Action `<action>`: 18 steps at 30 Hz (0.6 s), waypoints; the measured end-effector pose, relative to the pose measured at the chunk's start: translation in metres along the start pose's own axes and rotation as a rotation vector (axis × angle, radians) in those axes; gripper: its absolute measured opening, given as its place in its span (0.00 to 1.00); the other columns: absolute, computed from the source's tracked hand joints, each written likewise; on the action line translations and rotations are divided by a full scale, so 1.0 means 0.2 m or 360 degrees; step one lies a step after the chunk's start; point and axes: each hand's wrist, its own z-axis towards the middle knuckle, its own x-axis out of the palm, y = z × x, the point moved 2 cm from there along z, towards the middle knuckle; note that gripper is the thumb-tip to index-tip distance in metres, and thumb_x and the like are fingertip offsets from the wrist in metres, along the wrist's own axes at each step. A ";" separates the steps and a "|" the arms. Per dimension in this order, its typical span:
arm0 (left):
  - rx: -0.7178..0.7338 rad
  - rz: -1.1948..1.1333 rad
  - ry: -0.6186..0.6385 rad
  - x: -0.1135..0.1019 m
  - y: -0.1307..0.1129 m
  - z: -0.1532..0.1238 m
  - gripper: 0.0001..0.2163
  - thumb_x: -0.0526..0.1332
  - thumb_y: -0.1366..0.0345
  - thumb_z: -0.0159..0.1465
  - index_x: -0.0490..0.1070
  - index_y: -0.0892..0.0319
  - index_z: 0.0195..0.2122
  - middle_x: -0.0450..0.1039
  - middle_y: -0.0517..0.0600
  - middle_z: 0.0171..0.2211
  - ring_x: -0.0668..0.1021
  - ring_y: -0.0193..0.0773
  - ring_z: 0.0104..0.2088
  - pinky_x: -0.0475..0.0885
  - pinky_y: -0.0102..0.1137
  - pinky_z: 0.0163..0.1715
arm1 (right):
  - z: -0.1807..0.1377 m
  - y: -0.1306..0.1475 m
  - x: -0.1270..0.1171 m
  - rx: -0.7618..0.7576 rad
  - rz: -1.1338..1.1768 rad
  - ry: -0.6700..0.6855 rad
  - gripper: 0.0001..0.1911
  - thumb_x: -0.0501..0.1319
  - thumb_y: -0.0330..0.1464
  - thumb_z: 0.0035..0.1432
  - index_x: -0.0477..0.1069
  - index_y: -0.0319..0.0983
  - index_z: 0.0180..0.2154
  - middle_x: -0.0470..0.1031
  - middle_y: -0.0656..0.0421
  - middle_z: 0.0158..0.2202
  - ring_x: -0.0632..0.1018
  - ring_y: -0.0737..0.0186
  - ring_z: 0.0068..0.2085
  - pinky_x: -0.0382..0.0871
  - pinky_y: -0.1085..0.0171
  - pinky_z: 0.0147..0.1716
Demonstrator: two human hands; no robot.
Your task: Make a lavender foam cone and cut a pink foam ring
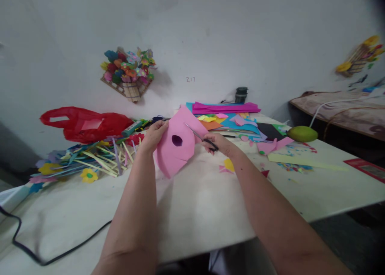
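Forearms, pink paper beyond (red bag leftward).

A pale table carries a red bag, yellow strip and coloured scraps.

Reaching forward from below with the bare left arm, slanting the bare right arm inward from the lower right. Holding both hands apart at nearly equal height. Pinching with the left hand, fingertips pointed inward; curling the right hand into a closed grip, facing left.
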 end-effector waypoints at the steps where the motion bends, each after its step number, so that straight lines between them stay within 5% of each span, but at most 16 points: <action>1: -0.0001 -0.0010 -0.0002 0.00 0.00 0.00 0.16 0.64 0.53 0.54 0.61 0.58 0.24 0.58 0.42 0.19 0.60 0.28 0.18 0.53 0.26 0.20 | 0.00 0.00 0.00 -0.0005 0.0001 0.0002 0.12 0.65 0.36 0.47 0.65 0.37 0.24 0.67 0.64 0.15 0.65 0.73 0.15 0.60 0.73 0.12; 18: 0.0068 0.0028 -0.0005 -0.04 0.05 0.04 0.16 0.63 0.52 0.55 0.60 0.58 0.25 0.57 0.41 0.20 0.59 0.26 0.19 0.52 0.25 0.20 | -0.01 0.01 0.00 -0.0093 -0.0016 -0.0016 0.10 0.65 0.35 0.46 0.69 0.36 0.27 0.63 0.68 0.15 0.63 0.74 0.15 0.58 0.72 0.12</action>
